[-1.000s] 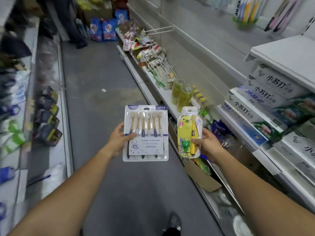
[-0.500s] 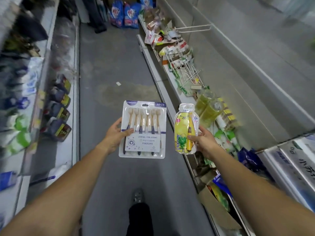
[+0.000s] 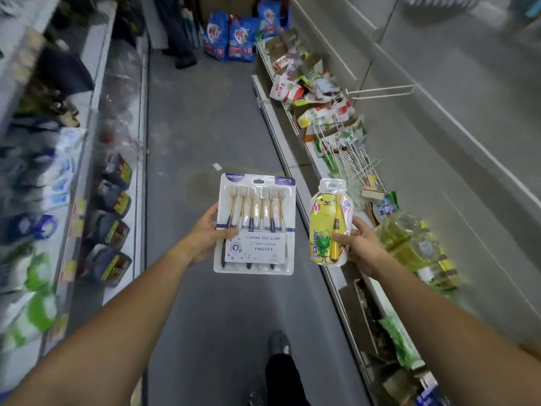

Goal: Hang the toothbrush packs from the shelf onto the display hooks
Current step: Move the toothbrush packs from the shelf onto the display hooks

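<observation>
I am looking down a narrow shop aisle with a grey floor (image 3: 205, 118) and stocked shelving on both sides. The right-hand shelf (image 3: 295, 168) runs away toward 1 o'clock.

I count two toothbrush packs, one per hand, both upright and held over the floor near the middle of my view. The left hand (image 3: 205, 238) pinches the six-brush pack (image 3: 254, 224) at the pack's 8 o'clock edge, with the thumb pressed on the front card and the fingers hidden behind. Six brushes stand side by side in it, heads up.

The right hand (image 3: 360, 247) pinches the yellow pack (image 3: 330, 221) from its 4 o'clock corner, thumb across the front and fingers behind. That pack holds one yellow brush. The two packs are just beside each other and do not touch.

At 2 o'clock one wire display hook (image 3: 380, 89) juts from the back panel, bare. A heap of loose wire hooks (image 3: 351, 162) lies on the shelf below it. Three blue bags (image 3: 231, 36) stand on the floor at 12 o'clock.
</observation>
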Tool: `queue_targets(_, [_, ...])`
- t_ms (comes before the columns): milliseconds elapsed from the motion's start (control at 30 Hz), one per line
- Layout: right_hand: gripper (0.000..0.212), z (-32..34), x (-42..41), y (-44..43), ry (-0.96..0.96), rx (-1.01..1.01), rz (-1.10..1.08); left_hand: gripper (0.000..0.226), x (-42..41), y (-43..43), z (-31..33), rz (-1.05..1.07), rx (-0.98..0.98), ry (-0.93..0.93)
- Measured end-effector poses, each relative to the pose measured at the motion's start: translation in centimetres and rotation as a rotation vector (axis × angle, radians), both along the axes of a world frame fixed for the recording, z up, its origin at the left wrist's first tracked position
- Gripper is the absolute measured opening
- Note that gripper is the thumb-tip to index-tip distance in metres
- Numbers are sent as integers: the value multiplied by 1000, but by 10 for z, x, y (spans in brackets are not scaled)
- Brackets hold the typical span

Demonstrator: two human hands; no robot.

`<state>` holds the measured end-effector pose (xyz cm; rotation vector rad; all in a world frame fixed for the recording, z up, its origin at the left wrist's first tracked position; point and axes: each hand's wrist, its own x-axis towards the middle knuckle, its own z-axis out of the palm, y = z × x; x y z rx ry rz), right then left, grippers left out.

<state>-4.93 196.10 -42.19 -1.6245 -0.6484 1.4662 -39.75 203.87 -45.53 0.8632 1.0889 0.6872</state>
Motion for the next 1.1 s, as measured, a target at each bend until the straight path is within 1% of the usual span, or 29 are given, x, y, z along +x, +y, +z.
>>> queue_targets(100, [48,-6,6,49,-2,12,-4,71,6,44,3,-3,-12,18])
queue_targets(200, [50,-8,16,100,19,20,-5,73,11,92,4,-11,-12,40])
queue_targets(267, [58,-10,25,136,36,33,15,72,14,126,6,1,-24,49])
queue_targets(333, [70,-18,39,171,-1,12,45,71,18,163,9,-14,-28,64])
queue_targets(433, [62,-7,47,214,11,30,58,73,27,215,20,-17,-7,51])
queue_targets(533, [64,7,51,248,8,28,50,77,36,260,32,-21,8,35])
queue_targets(600, [62,15,53,265,13,31,24,78,43,286,38,-35,18,30])
queue_targets(733, [57,32,61,295,-11,53,-61,75,62,337,45,-84,37,45])
queue_targets(900, [62,34,72,315,-49,27,-183,80,91,405,46,-217,33,37])
queue_targets(1000, [55,41,72,316,-63,10,-343,81,114,445,50,-329,39,20])
queue_targets(1100, [59,53,69,315,-67,10,-506,77,141,484,64,-475,82,-17])
